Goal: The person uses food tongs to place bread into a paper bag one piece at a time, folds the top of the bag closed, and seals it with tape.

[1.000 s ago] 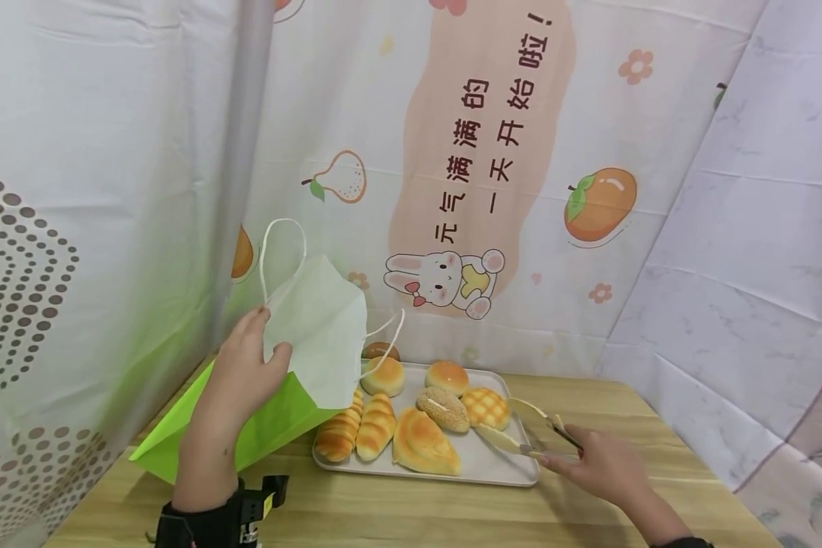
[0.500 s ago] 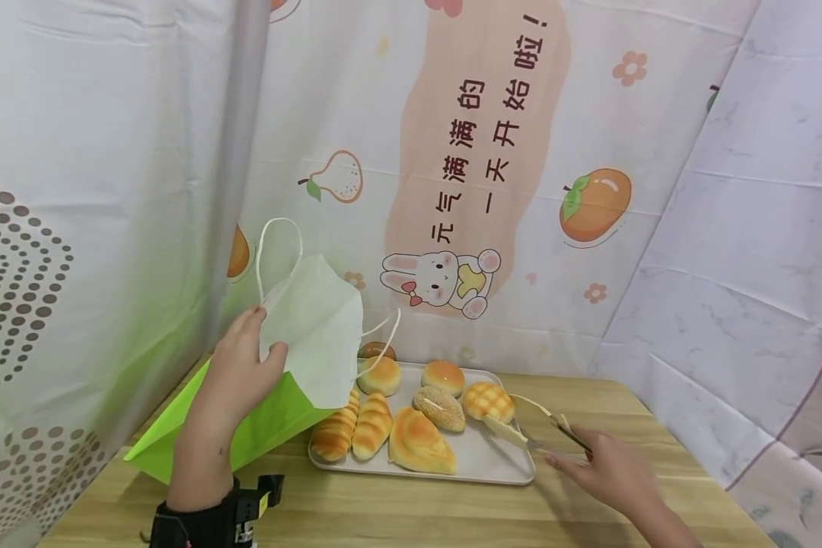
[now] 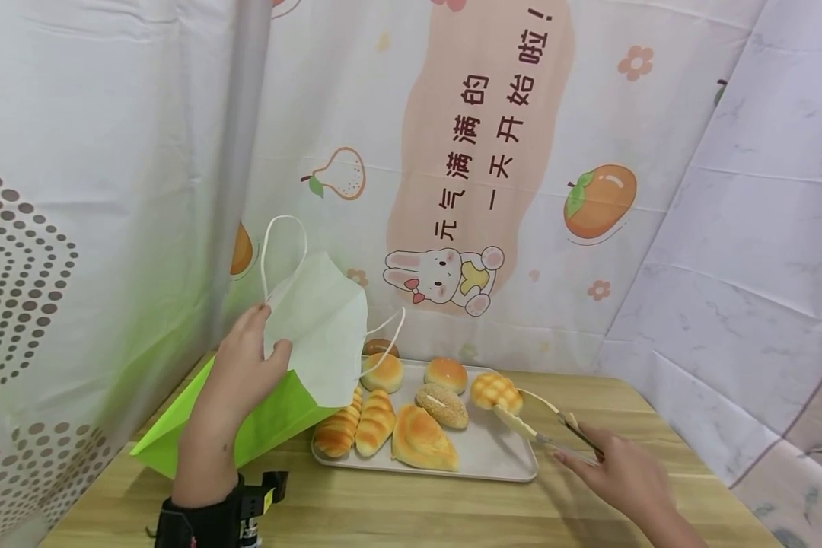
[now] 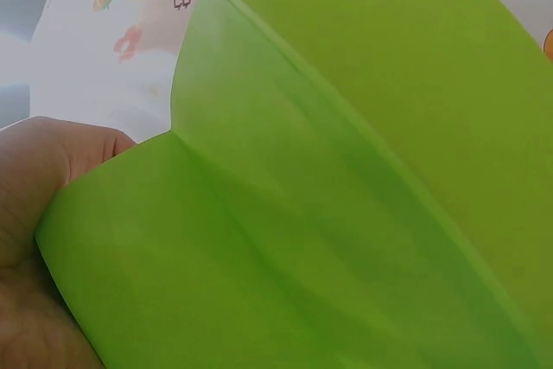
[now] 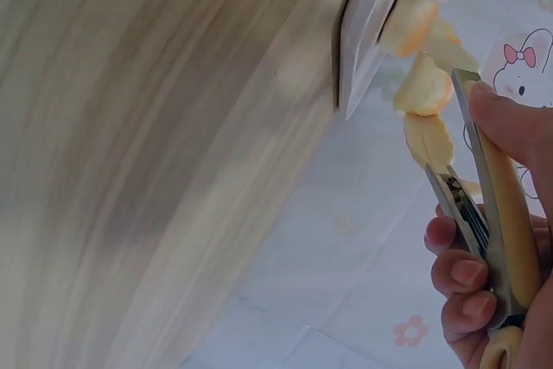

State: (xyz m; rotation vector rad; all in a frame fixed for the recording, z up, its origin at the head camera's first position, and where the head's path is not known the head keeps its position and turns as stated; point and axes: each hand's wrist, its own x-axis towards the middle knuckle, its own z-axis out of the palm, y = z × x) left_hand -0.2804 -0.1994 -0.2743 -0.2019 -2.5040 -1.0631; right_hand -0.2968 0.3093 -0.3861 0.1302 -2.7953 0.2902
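Observation:
My left hand (image 3: pixel 246 365) grips the open edge of a green paper bag (image 3: pixel 274 426) with a white inside and white cord handles. The bag leans at the left of the table, and in the left wrist view its green side (image 4: pixel 346 196) fills most of the picture. My right hand (image 3: pixel 623 468) holds a pair of tongs (image 5: pixel 510 222) with cream-coloured tips. Between those tips is a round bun with a crosshatched top (image 3: pixel 496 391), over the far right corner of the tray. The right wrist view shows the same bun (image 5: pixel 426 88) beside the tray edge.
A pale tray (image 3: pixel 493 460) carries two round buns (image 3: pixel 445 375), a seeded roll (image 3: pixel 441 406), a folded pastry (image 3: pixel 425 440) and two ridged rolls (image 3: pixel 375 424). The bag overlaps its left end. A printed curtain (image 3: pixel 520 320) hangs behind the wooden table (image 3: pixel 383 510).
The tongs have closed on the crosshatched bun, and it has shifted right and slightly up in the head view. My right hand has moved slightly right; my left hand stays on the bag.

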